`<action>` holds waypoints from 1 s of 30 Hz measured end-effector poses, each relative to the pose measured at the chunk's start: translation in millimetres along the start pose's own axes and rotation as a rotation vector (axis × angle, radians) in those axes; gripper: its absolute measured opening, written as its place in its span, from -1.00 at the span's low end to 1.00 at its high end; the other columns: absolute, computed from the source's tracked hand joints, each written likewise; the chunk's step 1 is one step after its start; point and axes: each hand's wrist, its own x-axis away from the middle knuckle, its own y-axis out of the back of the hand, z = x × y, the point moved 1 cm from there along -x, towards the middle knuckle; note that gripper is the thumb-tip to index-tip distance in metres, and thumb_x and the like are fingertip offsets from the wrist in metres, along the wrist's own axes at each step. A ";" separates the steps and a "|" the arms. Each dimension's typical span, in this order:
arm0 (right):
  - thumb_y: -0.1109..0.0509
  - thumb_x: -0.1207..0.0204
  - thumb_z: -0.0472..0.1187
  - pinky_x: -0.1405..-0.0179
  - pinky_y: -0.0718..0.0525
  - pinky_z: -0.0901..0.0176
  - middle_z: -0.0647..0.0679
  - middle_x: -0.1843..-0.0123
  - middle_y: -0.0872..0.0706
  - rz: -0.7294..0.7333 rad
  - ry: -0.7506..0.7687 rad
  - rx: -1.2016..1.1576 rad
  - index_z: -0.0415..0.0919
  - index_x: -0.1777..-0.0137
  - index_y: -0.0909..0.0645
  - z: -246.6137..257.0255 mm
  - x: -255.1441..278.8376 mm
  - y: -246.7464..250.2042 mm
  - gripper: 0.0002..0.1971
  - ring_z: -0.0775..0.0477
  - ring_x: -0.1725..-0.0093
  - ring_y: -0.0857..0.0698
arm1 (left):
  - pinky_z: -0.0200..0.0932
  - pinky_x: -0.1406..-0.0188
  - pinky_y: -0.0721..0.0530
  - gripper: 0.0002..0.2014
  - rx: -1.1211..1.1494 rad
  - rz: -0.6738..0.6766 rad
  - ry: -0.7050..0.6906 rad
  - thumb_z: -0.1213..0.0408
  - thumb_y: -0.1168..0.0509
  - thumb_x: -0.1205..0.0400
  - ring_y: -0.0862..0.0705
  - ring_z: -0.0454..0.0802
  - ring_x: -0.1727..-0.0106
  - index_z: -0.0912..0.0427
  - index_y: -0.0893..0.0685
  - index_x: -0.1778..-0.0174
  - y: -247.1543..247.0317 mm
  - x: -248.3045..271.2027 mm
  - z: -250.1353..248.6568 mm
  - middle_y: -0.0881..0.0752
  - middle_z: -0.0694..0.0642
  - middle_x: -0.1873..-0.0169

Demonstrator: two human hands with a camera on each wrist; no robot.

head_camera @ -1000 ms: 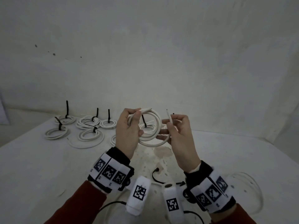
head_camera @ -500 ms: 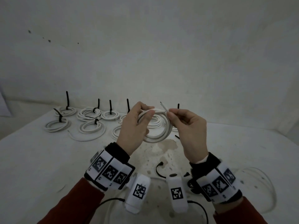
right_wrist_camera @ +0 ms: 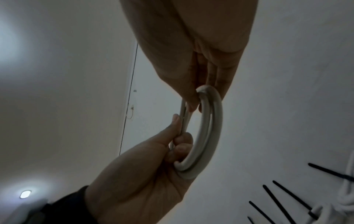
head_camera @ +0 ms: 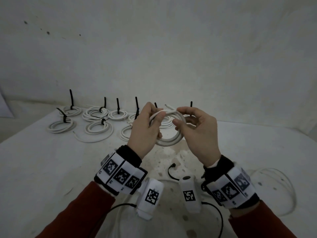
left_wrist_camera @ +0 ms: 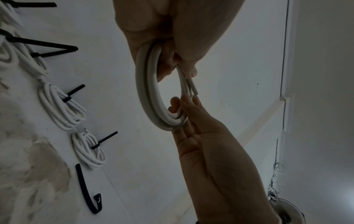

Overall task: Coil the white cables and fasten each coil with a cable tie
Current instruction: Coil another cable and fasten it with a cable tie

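Observation:
I hold a white cable coil (head_camera: 169,141) upright above the table, between both hands. My left hand (head_camera: 157,121) grips its left side, thumb pressed on the top strands. My right hand (head_camera: 177,117) pinches the right side near the top, where the free cable end (head_camera: 169,106) sticks out past the fingers. The left wrist view shows the coil (left_wrist_camera: 149,91) running from my left hand (left_wrist_camera: 172,57) down to my right hand (left_wrist_camera: 178,106). In the right wrist view the coil (right_wrist_camera: 210,128) hangs the same way. A loose black cable tie (head_camera: 171,170) lies on the table below the coil.
Several white coils fastened with black ties (head_camera: 99,127) lie at the back left of the white table (head_camera: 42,169), near the wall. A loose white cable (head_camera: 289,194) loops at the lower right. A brownish stained patch (head_camera: 171,157) marks the table under my hands.
The right hand brought the free cable end in against the coil's top and now pinches the coil itself. Both hands have drawn closer together.

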 end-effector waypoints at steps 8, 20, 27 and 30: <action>-0.55 -0.37 -0.47 0.14 -0.76 0.21 0.00 0.11 -0.81 0.039 0.081 0.026 -0.05 0.04 -0.71 3.8 -4.0 5.5 -0.69 0.06 0.19 -0.78 | 0.09 0.47 -0.70 -0.69 -0.134 0.137 -0.167 0.27 -0.13 -0.74 -0.51 -0.09 0.60 -0.17 -0.50 -0.34 7.0 -1.6 -6.9 -0.47 -0.03 0.42; -0.58 -0.33 -0.47 0.16 -0.74 0.16 -0.17 0.10 -0.80 0.006 0.022 0.003 -0.12 0.18 -0.59 -8.7 -4.3 8.9 -0.71 -0.10 0.13 -0.81 | -0.25 0.53 -0.50 -0.95 -0.124 0.038 -0.146 0.31 -0.23 -0.69 -0.46 -0.08 0.54 0.22 -0.54 0.06 -4.2 2.4 8.2 -0.66 -0.20 0.29; -0.55 -0.46 -0.15 0.31 -0.77 0.09 -0.18 0.16 -0.81 0.049 -0.255 0.168 -0.21 0.08 -0.59 -25.3 -7.0 20.3 -0.79 -0.07 0.30 -0.80 | -0.32 0.34 -0.46 -0.87 -0.191 -0.053 -0.102 0.30 -0.26 -0.67 -0.53 -0.42 0.48 0.32 -0.57 0.05 5.8 -5.6 21.5 -0.61 -0.25 0.38; -0.48 -0.51 -0.04 0.38 -0.76 0.14 -0.12 0.31 -0.81 0.441 -0.412 0.722 -0.28 0.19 -0.70 -41.7 -6.7 12.0 -0.73 -0.04 0.41 -0.77 | -0.19 0.32 -0.57 -0.90 -0.243 -0.090 -0.080 0.24 -0.25 -0.67 -0.53 -0.37 0.47 0.19 -0.54 0.11 15.5 -10.4 28.5 -0.66 -0.24 0.24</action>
